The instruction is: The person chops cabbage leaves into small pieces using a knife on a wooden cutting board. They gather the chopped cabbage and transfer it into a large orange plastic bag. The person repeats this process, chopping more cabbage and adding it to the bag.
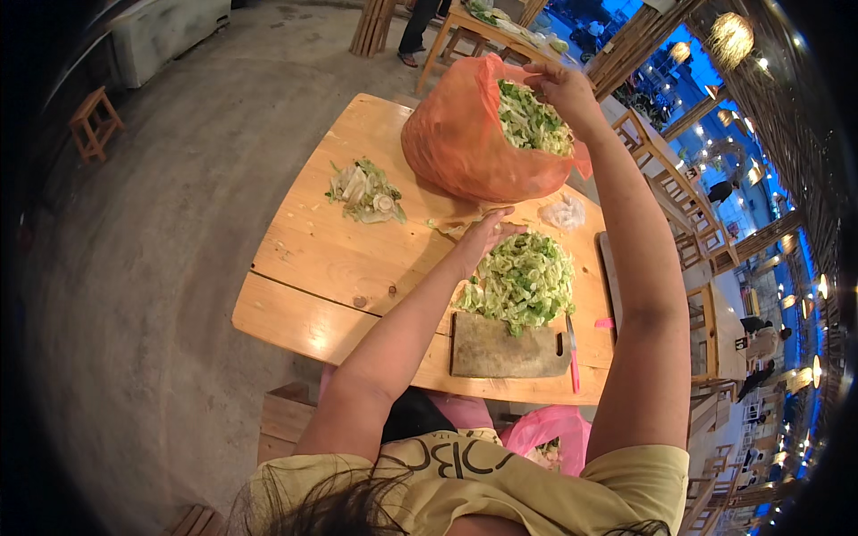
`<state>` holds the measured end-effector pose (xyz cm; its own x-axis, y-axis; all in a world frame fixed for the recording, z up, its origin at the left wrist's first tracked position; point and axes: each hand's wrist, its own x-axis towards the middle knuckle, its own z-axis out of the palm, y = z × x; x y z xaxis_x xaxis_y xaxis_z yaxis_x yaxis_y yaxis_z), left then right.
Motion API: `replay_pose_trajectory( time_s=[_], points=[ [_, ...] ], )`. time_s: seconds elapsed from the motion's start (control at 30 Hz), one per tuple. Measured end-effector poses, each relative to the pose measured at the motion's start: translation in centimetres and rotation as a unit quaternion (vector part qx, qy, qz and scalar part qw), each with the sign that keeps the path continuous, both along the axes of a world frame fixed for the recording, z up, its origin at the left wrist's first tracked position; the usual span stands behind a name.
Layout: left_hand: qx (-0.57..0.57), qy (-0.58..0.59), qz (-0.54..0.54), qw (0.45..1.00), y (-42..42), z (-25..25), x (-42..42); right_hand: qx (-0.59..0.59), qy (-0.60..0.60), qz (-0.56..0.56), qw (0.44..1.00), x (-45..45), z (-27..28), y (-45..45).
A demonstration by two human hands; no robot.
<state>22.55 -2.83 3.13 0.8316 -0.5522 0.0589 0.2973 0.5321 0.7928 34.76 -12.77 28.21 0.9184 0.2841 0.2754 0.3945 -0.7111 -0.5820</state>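
Note:
At the far side of the wooden table, my right hand (563, 94) pinches the rim of a bulging red plastic bag (452, 134). Shredded leafy greens (529, 120) fill the bag's mouth. Nearer to me, my left hand (486, 238) is at the upper left edge of a heap of chopped cabbage-like greens (526, 281), fingers extended and holding nothing. That heap partly overlaps a worn wooden cutting board (506, 348). Along the board's right side lies a knife (574, 358) with a pink handle.
Trimmed leaves and a stem end (369, 191) lie on the table (322, 268) at left. A crumpled clear plastic bag (563, 212) sits by the red bag. Below the table edge hangs or stands a pink bag (553, 435) with scraps. A person's leg (417, 33) shows beyond.

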Motion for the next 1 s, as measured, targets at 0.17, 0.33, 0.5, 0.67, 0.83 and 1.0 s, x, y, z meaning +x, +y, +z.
replay_pose_trajectory(
  time_s=[0.17,0.33,0.5,0.67,0.83,1.0],
  points=[
    [0.042,-0.112,-0.003,0.993,0.0,0.3,-0.1,-0.028,-0.067,0.005,0.997,-0.1,-0.4,-1.2],
    [-0.049,0.079,-0.109,0.990,0.3,-0.2,0.0,0.013,-0.049,0.039,0.998,-1.1,-0.4,-1.4],
    [-0.231,0.254,-0.251,0.905,0.3,-1.3,0.2,-0.042,-0.090,0.026,0.995,-2.7,-0.4,-1.0],
    [-0.208,0.241,-0.302,0.899,-0.2,0.8,-2.6,-0.095,-0.183,0.038,0.978,-5.0,-1.6,-1.6],
    [-0.126,0.085,-0.345,0.926,1.0,0.6,-1.9,-0.009,-0.171,0.032,0.985,-6.4,-2.7,-3.1],
    [-0.047,0.019,-0.195,0.980,5.9,0.5,0.5,0.104,-0.221,-0.011,0.970,-12.5,-6.3,-2.7]
  ],
)
